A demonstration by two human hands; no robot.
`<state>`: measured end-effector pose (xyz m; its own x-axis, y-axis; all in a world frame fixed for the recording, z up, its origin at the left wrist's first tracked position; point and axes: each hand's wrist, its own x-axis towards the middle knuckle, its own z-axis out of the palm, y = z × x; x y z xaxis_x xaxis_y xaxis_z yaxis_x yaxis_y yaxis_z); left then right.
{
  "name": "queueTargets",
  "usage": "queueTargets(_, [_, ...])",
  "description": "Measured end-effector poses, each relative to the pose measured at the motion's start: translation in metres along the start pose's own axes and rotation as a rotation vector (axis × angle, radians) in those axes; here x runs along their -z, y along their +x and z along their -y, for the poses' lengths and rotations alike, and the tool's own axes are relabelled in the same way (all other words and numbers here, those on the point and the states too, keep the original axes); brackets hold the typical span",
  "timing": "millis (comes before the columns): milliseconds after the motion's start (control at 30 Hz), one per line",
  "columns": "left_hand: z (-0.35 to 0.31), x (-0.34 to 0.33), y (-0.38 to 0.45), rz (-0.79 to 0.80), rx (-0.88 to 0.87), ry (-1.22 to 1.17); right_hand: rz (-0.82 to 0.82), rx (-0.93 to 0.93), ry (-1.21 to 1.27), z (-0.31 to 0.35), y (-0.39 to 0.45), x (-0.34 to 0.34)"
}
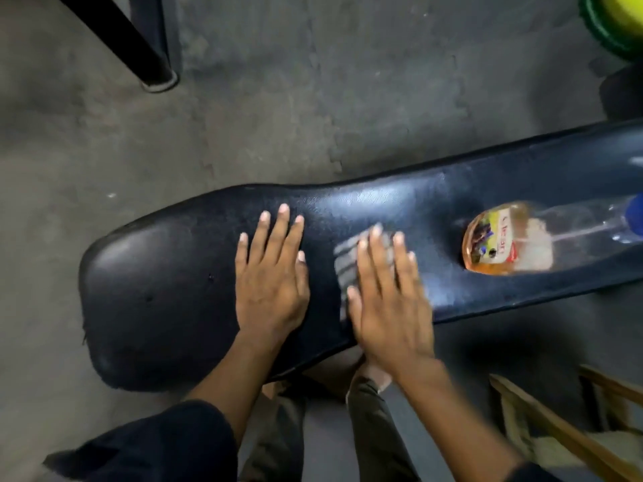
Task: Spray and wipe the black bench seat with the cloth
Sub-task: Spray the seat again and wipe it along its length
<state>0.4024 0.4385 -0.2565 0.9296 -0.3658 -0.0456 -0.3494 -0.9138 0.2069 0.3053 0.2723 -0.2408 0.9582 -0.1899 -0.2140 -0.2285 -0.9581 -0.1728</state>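
Note:
The black bench seat [156,283] runs from lower left to upper right, wide at its near end. My left hand [269,273] lies flat on the seat with fingers spread and nothing in it. My right hand [386,304], blurred, presses flat on a grey striped cloth [346,264] that shows at its left side and under the fingers. A clear spray bottle [515,241] with orange liquid and a label lies on its side on the seat, right of my right hand; its blue top is at the frame's right edge.
Grey concrete floor [278,99] surrounds the bench. A black metal leg [139,46] stands at the top left. A green and yellow object [616,22] sits at the top right corner. A wooden frame [556,426] is at the lower right. My legs show below the seat.

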Motion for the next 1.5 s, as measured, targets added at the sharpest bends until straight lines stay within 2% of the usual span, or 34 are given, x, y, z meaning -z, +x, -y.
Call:
queueTargets(100, [0.002,0.000,-0.001,-0.003,0.007,-0.035,-0.013,-0.201,0.067,0.017,0.073,0.013])
queueTargets(200, [0.003,0.004,0.002,-0.009,0.048,-0.172,-0.019,-0.097,0.111,0.053,0.123,0.014])
queueTargets(300, [0.009,0.011,0.001,-0.026,0.144,-0.454,-0.069,-0.052,0.121,0.076,0.103,-0.001])
queueTargets(367, [0.022,0.017,-0.002,-0.022,0.143,-0.540,-0.083,-0.057,0.101,0.086,0.059,-0.013])
queueTargets(467, [0.062,0.030,-0.019,0.009,0.130,-0.332,-0.023,0.027,0.030,0.084,-0.012,-0.025])
queueTargets(533, [0.103,0.043,-0.033,0.054,0.175,-0.199,0.028,0.009,-0.016,0.075,-0.023,-0.020])
queueTargets(600, [0.145,0.055,-0.042,0.076,0.173,-0.111,0.008,-0.126,-0.022,0.072,0.002,-0.009])
queueTargets(700, [0.189,0.059,-0.044,0.043,0.079,-0.008,-0.050,-0.305,0.021,0.095,0.070,0.003])
queueTargets(800, [0.199,0.049,-0.046,-0.012,0.034,0.018,-0.068,-0.176,0.029,0.150,0.105,-0.003])
queueTargets(933, [0.205,0.050,-0.048,-0.032,0.039,-0.064,-0.063,-0.033,0.069,0.224,0.045,-0.022])
queueTargets(1100, [0.205,0.049,-0.046,-0.059,0.034,-0.045,0.030,-0.081,0.001,0.202,-0.017,-0.022])
queueTargets(1267, [0.203,0.042,-0.048,-0.068,0.040,-0.047,-0.010,-0.202,-0.030,0.184,0.068,-0.004])
queueTargets(1400, [0.206,0.041,-0.044,-0.068,0.052,-0.028,-0.051,-0.056,0.027,0.227,0.116,-0.008])
queueTargets(1500, [0.208,0.042,-0.050,-0.055,0.039,-0.013,-0.003,0.069,0.019,0.246,0.060,-0.015])
